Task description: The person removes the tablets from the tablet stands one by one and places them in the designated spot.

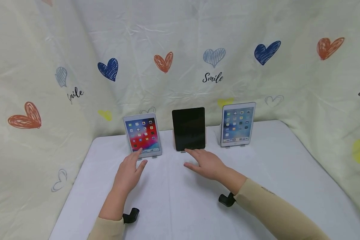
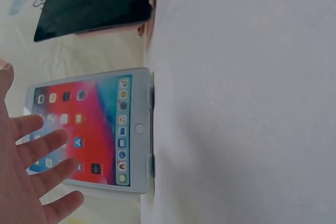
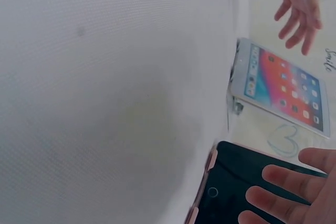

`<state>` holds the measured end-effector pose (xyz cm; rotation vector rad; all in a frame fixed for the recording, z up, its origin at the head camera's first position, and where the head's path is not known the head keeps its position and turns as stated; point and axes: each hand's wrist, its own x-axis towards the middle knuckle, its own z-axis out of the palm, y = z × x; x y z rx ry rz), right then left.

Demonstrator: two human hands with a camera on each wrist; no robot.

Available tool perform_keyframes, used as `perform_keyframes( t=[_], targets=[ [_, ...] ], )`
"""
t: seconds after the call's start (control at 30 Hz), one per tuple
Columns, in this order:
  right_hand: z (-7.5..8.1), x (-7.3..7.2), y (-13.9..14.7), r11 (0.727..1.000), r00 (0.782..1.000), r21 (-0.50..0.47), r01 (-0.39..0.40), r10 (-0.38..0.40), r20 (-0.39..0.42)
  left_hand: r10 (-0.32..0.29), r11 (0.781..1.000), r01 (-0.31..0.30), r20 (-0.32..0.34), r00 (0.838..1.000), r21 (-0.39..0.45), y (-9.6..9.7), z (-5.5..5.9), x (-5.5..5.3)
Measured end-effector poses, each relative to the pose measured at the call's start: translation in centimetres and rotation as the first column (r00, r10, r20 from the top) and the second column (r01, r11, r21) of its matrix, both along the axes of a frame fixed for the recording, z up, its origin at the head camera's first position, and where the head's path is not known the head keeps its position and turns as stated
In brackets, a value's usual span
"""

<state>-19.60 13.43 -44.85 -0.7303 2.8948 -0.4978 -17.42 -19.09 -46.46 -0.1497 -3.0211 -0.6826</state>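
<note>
Three tablets lean upright on small stands along the back of a white table. My left hand [image 1: 129, 172] reaches toward the left tablet [image 1: 144, 130], a silver one whose lit screen shows app icons on red and blue. In the left wrist view my fingers [image 2: 62, 171] are spread in front of that screen; I cannot tell whether they touch it. The right hand [image 1: 209, 164] hovers by the lower edge of the middle tablet [image 1: 189, 128], black and dark-screened, on a pink stand [image 2: 150, 3]. Its fingers [image 3: 286, 179] are extended and hold nothing.
At the right stands another lit tablet [image 1: 238, 123] with a white frame, apart from both hands. A white cloth [image 1: 168, 200] covers the table. Behind and beside it hangs a pale curtain [image 1: 183, 33] printed with hearts. Each wrist carries a black camera mount [image 1: 131, 216].
</note>
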Motion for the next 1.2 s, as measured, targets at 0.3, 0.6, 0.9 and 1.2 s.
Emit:
perform_keyframes(
  t=[0.3, 0.6, 0.9, 1.2],
  targets=[
    [0.1, -0.2, -0.8, 1.0, 1.0, -0.002, 0.013, -0.013, 0.008, 0.049, 0.999, -0.049, 0.013, 0.999, 0.017, -0.3, -0.3, -0.4],
    [0.1, -0.3, -1.9, 0.999, 0.999, -0.008, 0.04, -0.04, 0.031, 0.088, 0.995, -0.089, 0.019, 0.996, 0.044, -0.9, -0.2, -0.6],
    [0.2, -0.8, -3.2, 0.999, 0.999, -0.034, 0.034, -0.033, 0.032, 0.119, 0.991, -0.12, 0.022, 0.993, 0.066, -2.1, -0.3, -0.9],
    [0.1, -1.4, -4.3, 0.998, 0.998, -0.028, 0.054, -0.053, 0.024, 0.145, 0.986, -0.147, 0.023, 0.989, 0.082, -2.6, 0.3, -1.3]
  ],
)
